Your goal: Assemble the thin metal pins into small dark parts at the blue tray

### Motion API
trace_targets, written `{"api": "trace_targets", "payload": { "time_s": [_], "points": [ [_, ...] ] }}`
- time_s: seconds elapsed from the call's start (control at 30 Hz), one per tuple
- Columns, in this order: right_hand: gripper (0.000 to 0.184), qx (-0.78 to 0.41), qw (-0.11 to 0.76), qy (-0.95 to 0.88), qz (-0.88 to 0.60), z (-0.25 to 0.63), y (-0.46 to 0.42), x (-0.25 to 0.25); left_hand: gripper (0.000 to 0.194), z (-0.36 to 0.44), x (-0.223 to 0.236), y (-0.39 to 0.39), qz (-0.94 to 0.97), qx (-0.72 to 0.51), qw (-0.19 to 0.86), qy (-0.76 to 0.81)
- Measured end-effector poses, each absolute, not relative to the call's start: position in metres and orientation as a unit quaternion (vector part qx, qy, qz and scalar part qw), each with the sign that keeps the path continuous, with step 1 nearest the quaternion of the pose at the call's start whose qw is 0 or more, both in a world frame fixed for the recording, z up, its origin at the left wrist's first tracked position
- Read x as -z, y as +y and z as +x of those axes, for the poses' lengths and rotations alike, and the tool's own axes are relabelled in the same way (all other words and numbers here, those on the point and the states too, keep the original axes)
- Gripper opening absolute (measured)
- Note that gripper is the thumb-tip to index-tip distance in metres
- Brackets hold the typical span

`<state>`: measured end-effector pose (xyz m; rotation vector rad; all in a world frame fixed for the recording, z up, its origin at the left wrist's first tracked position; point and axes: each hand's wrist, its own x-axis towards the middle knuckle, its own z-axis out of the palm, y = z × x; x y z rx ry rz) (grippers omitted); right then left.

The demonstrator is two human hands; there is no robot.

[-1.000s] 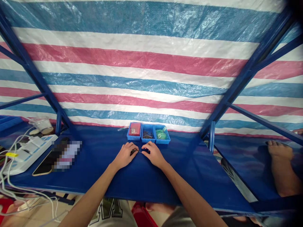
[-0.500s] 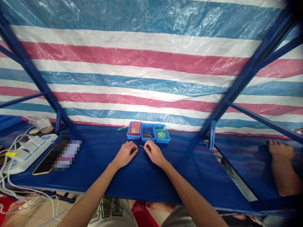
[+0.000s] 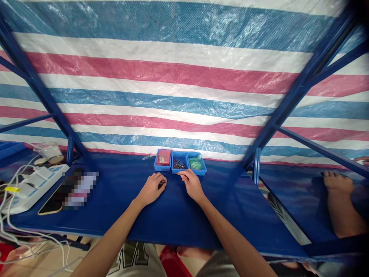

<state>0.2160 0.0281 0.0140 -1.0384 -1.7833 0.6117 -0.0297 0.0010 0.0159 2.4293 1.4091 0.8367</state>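
Note:
My left hand (image 3: 152, 188) rests on the blue table (image 3: 173, 219), curled closed around small dark metal pieces that look like screws; most of them are hidden by the fingers. Between the thumb and forefinger of my right hand (image 3: 192, 185) is a thin screw (image 3: 178, 174), at the front edge of the middle bin. That blue bin (image 3: 180, 171) contains several loose dark screws (image 3: 179, 164). To its left, a blue bin (image 3: 162, 168) holds a red flat packet or box (image 3: 163, 157). Green plastic bags (image 3: 196, 163) fill the right bin (image 3: 204, 169).
At left lie a white power strip (image 3: 54, 173) with cables, a phone (image 3: 52, 200) and a clear plastic cup (image 3: 52, 150). Blue metal frame posts (image 3: 256, 165) flank the table. Another person's hand (image 3: 338, 182) rests on the neighbouring table at right.
My right hand has moved slightly away from my left hand and up to the middle bin's front edge, with the screw still pinched. My left hand has stayed in place.

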Motion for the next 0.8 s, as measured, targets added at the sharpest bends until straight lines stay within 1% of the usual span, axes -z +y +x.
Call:
{"api": "trace_targets", "payload": {
  "time_s": [0.07,0.17,0.23,0.37,0.53,0.63,0.8],
  "points": [
    [0.025,-0.278,0.479,-0.712,-0.432,0.215,0.028,-0.012,0.011,-0.030,-0.016,0.001,0.825,-0.285,0.105,0.477],
    [0.022,-0.327,0.483,-0.679,-0.446,0.213,0.027,-0.011,0.010,-0.030,-0.015,0.001,0.825,-0.286,0.105,0.475],
    [0.021,-0.335,0.486,-0.667,-0.454,0.212,0.025,-0.012,0.010,-0.030,-0.015,0.001,0.825,-0.285,0.105,0.476],
    [0.023,-0.289,0.506,-0.669,-0.462,0.213,0.022,-0.017,0.010,-0.031,-0.015,0.001,0.826,-0.284,0.106,0.475],
    [0.017,-0.209,0.507,-0.696,-0.464,0.214,0.021,-0.020,0.011,-0.031,-0.015,0.001,0.826,-0.283,0.107,0.476],
    [0.016,-0.199,0.504,-0.708,-0.454,0.214,0.020,-0.021,0.010,-0.031,-0.015,0.002,0.827,-0.281,0.106,0.476],
    [0.022,-0.192,0.515,-0.714,-0.434,0.214,0.018,-0.024,0.011,-0.031,-0.015,0.002,0.827,-0.277,0.107,0.477]
  ]
}}
